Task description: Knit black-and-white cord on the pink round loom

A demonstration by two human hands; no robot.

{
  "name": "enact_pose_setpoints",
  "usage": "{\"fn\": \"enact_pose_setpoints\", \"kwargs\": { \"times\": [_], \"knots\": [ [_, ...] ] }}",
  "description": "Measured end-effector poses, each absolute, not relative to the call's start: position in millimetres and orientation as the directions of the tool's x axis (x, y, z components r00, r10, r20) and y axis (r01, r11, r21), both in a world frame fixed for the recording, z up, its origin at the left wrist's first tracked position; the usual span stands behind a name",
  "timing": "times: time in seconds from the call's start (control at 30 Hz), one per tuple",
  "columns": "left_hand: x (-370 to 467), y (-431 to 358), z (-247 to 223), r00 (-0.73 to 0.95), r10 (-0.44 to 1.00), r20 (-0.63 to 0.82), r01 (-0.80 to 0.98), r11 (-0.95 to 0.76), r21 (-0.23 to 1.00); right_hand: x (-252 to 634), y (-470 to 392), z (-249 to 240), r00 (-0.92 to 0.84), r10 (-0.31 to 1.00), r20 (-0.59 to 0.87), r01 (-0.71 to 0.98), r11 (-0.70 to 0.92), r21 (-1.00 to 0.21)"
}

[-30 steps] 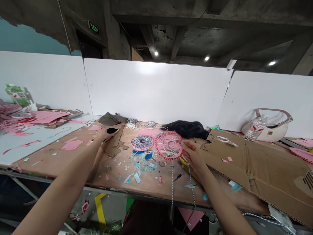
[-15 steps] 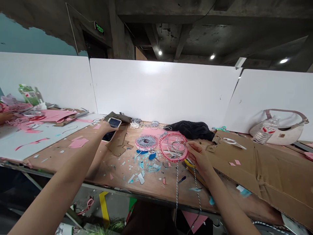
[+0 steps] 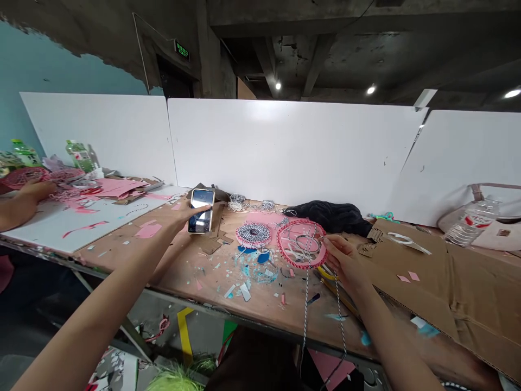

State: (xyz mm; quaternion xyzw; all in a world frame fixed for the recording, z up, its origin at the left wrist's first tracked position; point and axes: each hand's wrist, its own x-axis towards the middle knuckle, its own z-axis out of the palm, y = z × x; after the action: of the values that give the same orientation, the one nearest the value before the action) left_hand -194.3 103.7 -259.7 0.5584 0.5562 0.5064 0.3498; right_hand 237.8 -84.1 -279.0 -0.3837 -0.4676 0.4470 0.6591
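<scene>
My left hand point(image 3: 185, 213) is at the left edge of a smartphone point(image 3: 201, 217), one digit laid across its lit screen; the other fingers are partly hidden. The phone is tilted up toward me. My right hand point(image 3: 340, 255) pinches the right rim of a pink braid-wrapped ring point(image 3: 299, 266), held above the table. Thin cords and loops cross inside the ring. Two black-and-white cords point(image 3: 306, 309) hang from it past the table edge. Left of the ring lies a round black-and-white woven coil point(image 3: 253, 234) with a pink border.
Blue scraps and paper bits litter the wooden table point(image 3: 183, 277). Behind lie cord balls point(image 3: 236, 201) and black cloth point(image 3: 337, 214). Cardboard point(image 3: 423, 271) bearing white scissors point(image 3: 407, 241), a bottle point(image 3: 472, 221) and a bag point(image 3: 502, 234) are right. Another person's hand point(image 3: 38, 190) works far left.
The view has turned a little left. The phone is now more upright, with its lit screen facing me. My right hand keeps hold of the pink ring in much the same place.
</scene>
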Motion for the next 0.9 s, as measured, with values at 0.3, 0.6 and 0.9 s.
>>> {"fn": "enact_pose_setpoints", "kwargs": {
  "times": [0.3,0.6,0.9],
  "knots": [
    [-216.6,91.4,-279.9,0.174,0.984,0.043,-0.058,-0.033,0.998,240.7,-82.9,-281.4,0.143,0.953,0.267,-0.229,0.294,-0.928],
    [-211.5,105.1,-310.6,0.254,0.956,-0.148,-0.111,0.181,0.977,239.4,-84.5,-278.5,0.16,0.949,0.272,-0.227,0.303,-0.925],
    [-193.6,115.3,-313.1,0.17,0.984,-0.051,-0.188,0.083,0.979,239.5,-84.6,-278.4,0.157,0.95,0.269,-0.214,0.298,-0.93]
  ]
}}
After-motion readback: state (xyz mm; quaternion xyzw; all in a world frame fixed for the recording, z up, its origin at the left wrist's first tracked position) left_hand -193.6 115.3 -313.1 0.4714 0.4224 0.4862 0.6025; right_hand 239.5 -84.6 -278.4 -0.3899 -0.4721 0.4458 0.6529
